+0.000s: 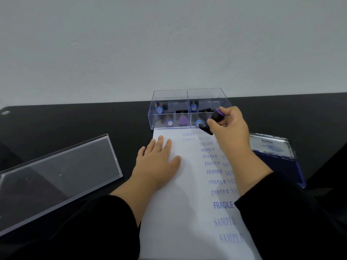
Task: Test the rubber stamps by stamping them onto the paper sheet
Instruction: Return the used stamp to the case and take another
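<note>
On the left of the black table (75, 121) lies a clear plastic lid (56, 177), tilted. The left hand (157, 160) rests flat on the paper sheet (184, 203), fingers straight and a little apart. The sheet carries blue prints, FRAGILE and SAMPLE. Behind it stands a clear box (187, 107) with 4 compartments holding stamps. The right hand (229, 128) pinches a black stamp (214, 121) with purple cap, tilted, at the top edge of the sheet. Right of it lies an open ink pad (272, 147).
</note>
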Demonstrator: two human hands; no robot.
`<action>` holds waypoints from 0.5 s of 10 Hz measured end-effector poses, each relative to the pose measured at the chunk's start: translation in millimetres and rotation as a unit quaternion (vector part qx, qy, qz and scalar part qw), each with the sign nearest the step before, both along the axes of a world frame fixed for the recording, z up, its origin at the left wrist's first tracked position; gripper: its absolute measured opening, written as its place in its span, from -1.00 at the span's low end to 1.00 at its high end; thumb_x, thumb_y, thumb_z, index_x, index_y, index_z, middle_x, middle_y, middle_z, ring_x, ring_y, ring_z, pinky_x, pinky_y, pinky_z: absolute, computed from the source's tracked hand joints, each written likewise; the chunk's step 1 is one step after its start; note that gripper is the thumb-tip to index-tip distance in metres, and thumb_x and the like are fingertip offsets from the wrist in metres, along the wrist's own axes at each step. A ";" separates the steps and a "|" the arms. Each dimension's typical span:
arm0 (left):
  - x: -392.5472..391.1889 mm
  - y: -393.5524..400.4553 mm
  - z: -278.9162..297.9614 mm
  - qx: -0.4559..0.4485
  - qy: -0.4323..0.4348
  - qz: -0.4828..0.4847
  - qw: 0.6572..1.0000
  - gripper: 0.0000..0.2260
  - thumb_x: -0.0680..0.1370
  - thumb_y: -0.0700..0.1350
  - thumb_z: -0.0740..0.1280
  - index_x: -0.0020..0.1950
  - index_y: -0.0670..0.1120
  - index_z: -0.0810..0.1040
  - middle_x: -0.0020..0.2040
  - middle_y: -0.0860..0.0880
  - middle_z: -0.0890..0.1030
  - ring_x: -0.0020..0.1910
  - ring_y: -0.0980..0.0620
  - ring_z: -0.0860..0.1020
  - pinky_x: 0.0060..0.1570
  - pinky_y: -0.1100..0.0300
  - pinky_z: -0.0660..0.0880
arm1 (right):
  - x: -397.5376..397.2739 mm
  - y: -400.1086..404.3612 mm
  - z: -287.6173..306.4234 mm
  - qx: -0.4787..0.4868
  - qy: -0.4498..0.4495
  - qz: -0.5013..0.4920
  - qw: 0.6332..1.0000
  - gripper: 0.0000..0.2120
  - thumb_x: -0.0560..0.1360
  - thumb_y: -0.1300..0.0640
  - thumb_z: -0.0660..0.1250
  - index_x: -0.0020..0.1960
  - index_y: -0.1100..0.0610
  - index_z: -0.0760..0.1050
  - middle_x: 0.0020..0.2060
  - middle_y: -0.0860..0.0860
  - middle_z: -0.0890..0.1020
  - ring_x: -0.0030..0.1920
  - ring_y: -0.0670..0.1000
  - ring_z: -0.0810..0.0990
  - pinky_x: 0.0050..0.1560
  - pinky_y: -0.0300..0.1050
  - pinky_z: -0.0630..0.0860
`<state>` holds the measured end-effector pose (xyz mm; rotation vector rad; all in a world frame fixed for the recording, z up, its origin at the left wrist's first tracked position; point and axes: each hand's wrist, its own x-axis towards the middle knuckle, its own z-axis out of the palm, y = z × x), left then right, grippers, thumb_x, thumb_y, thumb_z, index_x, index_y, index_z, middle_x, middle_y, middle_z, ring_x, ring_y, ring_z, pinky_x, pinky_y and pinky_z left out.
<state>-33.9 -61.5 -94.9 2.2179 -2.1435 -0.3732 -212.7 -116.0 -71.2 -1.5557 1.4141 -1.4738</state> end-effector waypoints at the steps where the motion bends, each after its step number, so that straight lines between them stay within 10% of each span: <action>1: -0.3 0.6 -0.3 -0.004 0.001 0.001 1.000 -0.46 0.63 0.18 -0.06 0.57 0.08 -0.11 0.57 0.05 -0.18 0.54 0.06 -0.18 0.48 0.04 -0.22 | -0.2 -0.1 -0.1 0.002 -0.006 0.001 1.000 -0.73 0.48 0.16 0.38 0.08 -0.05 0.37 -0.25 -0.06 0.56 -0.29 -0.17 0.50 -0.24 -0.34 0.39; 5: -0.2 1.1 -0.4 -0.005 0.004 0.001 1.000 -0.47 0.63 0.17 -0.06 0.57 0.08 -0.11 0.57 0.05 -0.18 0.54 0.06 -0.18 0.47 0.04 -0.22 | 0.7 0.7 1.0 0.008 0.005 0.007 1.000 -0.72 0.48 0.16 0.38 0.07 -0.07 0.35 -0.20 -0.05 0.58 -0.25 -0.18 0.51 -0.26 -0.38 0.37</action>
